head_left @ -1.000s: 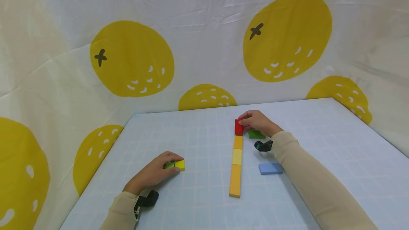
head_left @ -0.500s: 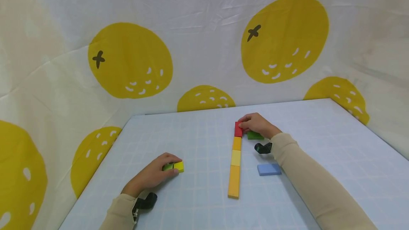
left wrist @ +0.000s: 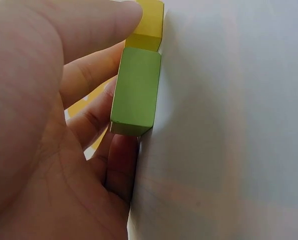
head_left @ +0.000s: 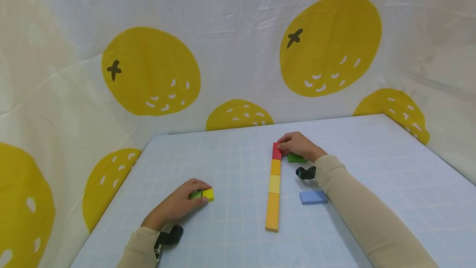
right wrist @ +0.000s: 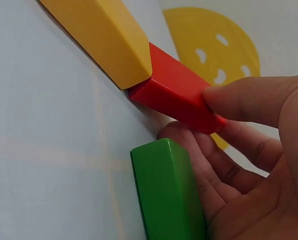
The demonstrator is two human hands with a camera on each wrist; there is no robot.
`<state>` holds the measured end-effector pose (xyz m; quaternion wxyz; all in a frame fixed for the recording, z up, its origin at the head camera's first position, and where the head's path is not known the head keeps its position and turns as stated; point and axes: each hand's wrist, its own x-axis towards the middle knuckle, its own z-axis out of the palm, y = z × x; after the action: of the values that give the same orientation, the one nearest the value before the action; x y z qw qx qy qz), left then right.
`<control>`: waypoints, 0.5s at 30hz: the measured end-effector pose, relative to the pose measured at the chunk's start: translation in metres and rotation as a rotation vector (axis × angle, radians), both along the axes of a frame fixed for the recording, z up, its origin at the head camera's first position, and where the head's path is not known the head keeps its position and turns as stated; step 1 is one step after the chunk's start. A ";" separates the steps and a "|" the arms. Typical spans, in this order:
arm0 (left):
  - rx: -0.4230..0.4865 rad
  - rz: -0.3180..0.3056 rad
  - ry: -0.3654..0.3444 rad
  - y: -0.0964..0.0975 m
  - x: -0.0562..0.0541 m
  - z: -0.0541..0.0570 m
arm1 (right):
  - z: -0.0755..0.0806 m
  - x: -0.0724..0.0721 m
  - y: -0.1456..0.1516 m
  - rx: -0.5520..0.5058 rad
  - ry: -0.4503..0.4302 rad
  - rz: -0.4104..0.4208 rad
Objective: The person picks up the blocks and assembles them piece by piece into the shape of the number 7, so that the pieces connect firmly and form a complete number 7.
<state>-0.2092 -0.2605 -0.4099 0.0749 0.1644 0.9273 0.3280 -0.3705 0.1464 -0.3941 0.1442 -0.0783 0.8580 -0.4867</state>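
My right hand [head_left: 298,144] pinches a red block [head_left: 277,151] at the far end of a row of blocks. In the right wrist view the thumb lies on the red block [right wrist: 176,92], whose near end meets an orange block [right wrist: 109,42]. A dark green block [right wrist: 163,192] lies beside the right fingers. My left hand [head_left: 181,198] grips a small yellow block [head_left: 208,195] between thumb and fingers. A light green block [left wrist: 136,87] sits against the yellow one, inside the left hand's curve. Toward me the row continues with a pale yellow block [head_left: 274,184] and a longer orange block [head_left: 272,212].
A blue block [head_left: 313,197] lies right of the row, near the right forearm. All of this rests on a table with a pale checked cloth [head_left: 230,235]. Behind it hangs a white curtain [head_left: 241,65] printed with big yellow fruit.
The red block in my right hand has come slightly toward me, closing up to the orange block. The left hand holds its place; the whole view has shifted a little.
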 end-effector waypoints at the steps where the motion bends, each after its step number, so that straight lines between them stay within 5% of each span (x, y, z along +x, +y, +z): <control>1: 0.005 0.000 -0.001 0.000 0.000 0.000 | 0.000 0.000 0.000 0.006 0.002 -0.003; 8: 0.012 0.034 -0.050 0.000 -0.001 -0.005 | -0.005 0.002 -0.001 0.053 0.014 0.005; 15: 0.024 0.006 -0.019 -0.002 -0.001 -0.002 | -0.001 0.002 -0.004 0.098 0.051 0.001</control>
<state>-0.2106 -0.2624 -0.4116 0.0806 0.1595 0.9230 0.3409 -0.3682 0.1426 -0.3952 0.1262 -0.0842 0.8843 -0.4416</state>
